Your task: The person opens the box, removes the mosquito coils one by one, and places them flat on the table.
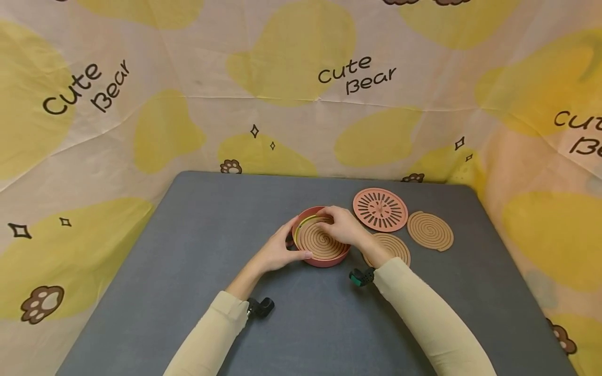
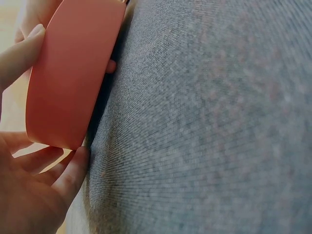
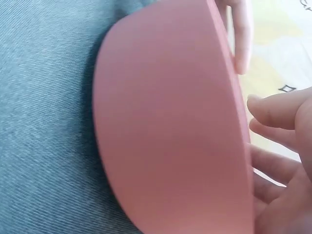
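Pink tin point(image 1: 324, 263) flat on the grey table point(image 1: 226, 224), round mouth up, broad span level; coil point(image 1: 324, 240) lying inside. Left hand point(image 1: 276, 251) grips tin wall, fingers near 10 o'clock, thumb near 7. Right hand point(image 1: 345, 228) reaches in toward 12; cannot tell whether pinching. Lid point(image 1: 392, 220) at 2.

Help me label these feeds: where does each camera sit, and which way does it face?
Head: on the head, looking forward and down at the round pink container; left hand, right hand and cream fabric sleeves show.
Left wrist: on that wrist, facing the container's side; left hand shows.
Right wrist: on that wrist, facing the container's side; right hand shows.
Both wrist views share the container and grey textured tabletop.
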Tool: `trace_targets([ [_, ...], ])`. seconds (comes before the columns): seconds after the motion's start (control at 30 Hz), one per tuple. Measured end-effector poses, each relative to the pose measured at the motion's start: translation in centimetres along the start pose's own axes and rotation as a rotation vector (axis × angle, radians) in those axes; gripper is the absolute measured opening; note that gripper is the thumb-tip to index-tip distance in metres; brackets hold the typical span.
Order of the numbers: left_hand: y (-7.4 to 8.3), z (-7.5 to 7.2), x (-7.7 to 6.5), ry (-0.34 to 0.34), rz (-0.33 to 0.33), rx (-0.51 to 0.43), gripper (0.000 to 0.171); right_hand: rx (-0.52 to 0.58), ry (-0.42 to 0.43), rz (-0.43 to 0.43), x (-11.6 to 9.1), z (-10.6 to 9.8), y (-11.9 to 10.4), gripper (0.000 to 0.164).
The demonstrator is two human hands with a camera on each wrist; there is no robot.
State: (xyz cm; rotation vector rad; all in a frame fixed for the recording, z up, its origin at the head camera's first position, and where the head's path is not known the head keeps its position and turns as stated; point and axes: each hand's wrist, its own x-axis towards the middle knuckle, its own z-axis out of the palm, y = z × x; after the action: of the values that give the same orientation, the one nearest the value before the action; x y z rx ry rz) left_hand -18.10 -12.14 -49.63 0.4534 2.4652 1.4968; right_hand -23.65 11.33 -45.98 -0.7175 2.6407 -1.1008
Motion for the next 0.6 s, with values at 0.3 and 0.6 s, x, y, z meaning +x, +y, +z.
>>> trace_targets([
  [0.3,0.18,0.10,-0.06,0.000,-0.029,-0.013,0.108,-0.074,0.003,-0.034,0.20,0.42,-0.11,0.031],
  [0.6,0.04,-0.01,-0.04,-0.003,-0.008,-0.020,0.108,-0.031,0.028,-0.056,0.21,0.12,-0.37,0.029],
])
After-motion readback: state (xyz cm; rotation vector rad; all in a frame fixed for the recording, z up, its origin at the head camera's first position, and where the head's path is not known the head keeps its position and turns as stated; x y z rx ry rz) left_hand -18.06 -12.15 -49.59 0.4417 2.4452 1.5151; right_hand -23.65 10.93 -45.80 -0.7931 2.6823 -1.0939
